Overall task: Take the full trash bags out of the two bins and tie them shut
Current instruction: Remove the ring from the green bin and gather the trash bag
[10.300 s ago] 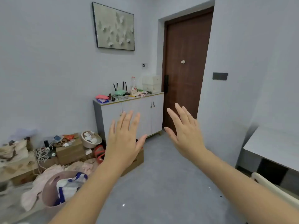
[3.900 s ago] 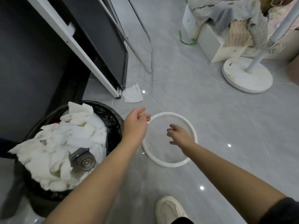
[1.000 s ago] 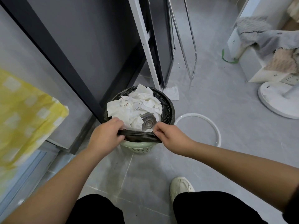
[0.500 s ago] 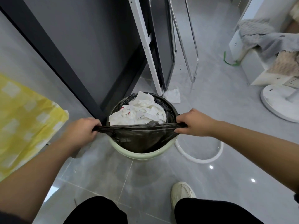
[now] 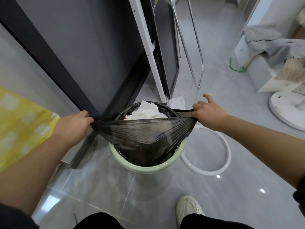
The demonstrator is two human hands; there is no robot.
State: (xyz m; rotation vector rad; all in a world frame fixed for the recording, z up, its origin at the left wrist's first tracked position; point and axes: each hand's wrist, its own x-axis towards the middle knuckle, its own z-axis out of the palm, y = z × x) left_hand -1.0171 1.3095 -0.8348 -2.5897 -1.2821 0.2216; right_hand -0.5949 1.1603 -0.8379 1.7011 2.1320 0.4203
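The left hand (image 5: pixel 74 124) is closed in a fist round a bunched corner of the black trash bag (image 5: pixel 145 134), at about 9 o'clock from the bin (image 5: pixel 148 167). The right hand (image 5: pixel 209 114) pinches the opposite corner at about 3 o'clock, its fingers curled on the plastic and its forefinger sticking out free. Between the two hands the bag's near edge is drawn into a taut, straight line above the bin's mouth, and the film below it sags in a stretched fold back into the bin. The bag's far edge sits rolled over the rim at 12 o'clock, and crumpled white tissues (image 5: pixel 146 111) show inside there. The bin is pale green and stands on the grey tiled floor (image 5: pixel 102 192). A white ring (image 5: pixel 226 154) lies flat on the floor just beside the bin at 4 o'clock. A light shoe (image 5: pixel 188 210) stands at 5 o'clock. A loose tissue (image 5: pixel 178 101) lies at 1 o'clock by the foot of a bent metal frame (image 5: pixel 198 63). A yellow patterned cloth (image 5: pixel 21 123) is at 9 o'clock, beyond the left hand, and a round white stand base (image 5: pixel 285 109) is at 2 o'clock, well apart.
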